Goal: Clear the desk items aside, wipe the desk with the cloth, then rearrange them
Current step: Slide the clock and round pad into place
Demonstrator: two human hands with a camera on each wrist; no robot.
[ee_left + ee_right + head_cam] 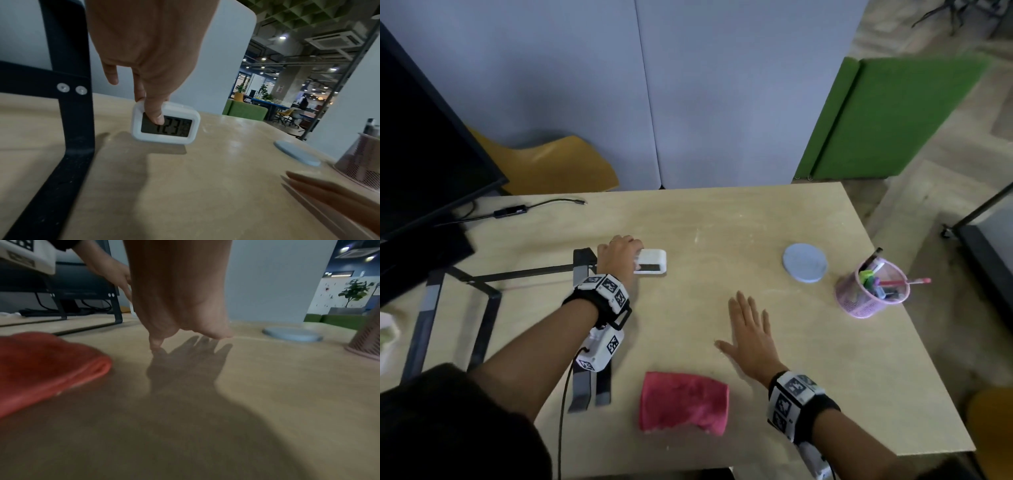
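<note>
My left hand (pixel 624 253) pinches a small white digital clock (pixel 652 262) at its left end; in the left wrist view my thumb lies across the dark display of the clock (pixel 170 126). My right hand (pixel 751 330) hovers flat above the wooden desk (pixel 825 359), fingers straight and spread, holding nothing. A folded pink cloth (pixel 683 402) lies near the front edge, left of my right wrist; the cloth (pixel 41 366) also fills the left of the right wrist view. A round pale blue coaster (pixel 805 262) and a pink mesh pen holder (pixel 871 291) sit at the right.
A black metal stand (pixel 482 281) occupies the left of the desk beside the clock. A dark monitor (pixel 424 137) and a cable (pixel 517 209) are at the back left. Grey partition panels (pixel 688 85) stand behind the desk.
</note>
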